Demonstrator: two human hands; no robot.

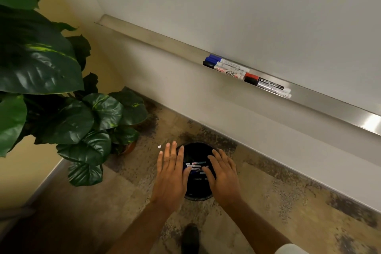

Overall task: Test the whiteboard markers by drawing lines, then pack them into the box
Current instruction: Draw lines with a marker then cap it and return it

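your left hand and right hand hover flat in the lower middle of the frame, fingers straight and a little spread, gripping nothing. they sit on either side of a black round container standing on the floor, most likely because you are reaching down for the loose markers inside it. whether your fingertips touch them, i cannot tell. the container looks like smooth dark plastic with a thin rim. it may be serving as the box, but that is only a guess. the markers in it are slim cylinders with pale printed barrels, heaped crosswise.

at middle right, the tray markers lie lengthwise in the metal tray under the whiteboard. its raised lip keeps round barrels from rolling off and keeps them close for drawing. their caps are blue, black and red. the tray is brushed metal with a bright glare at its far right end. the board is plain and pale, with no lines in the part shown, so testing looks not yet done. a plant with broad, waxy leaves fills the left side. the floor is mottled and stone-like.
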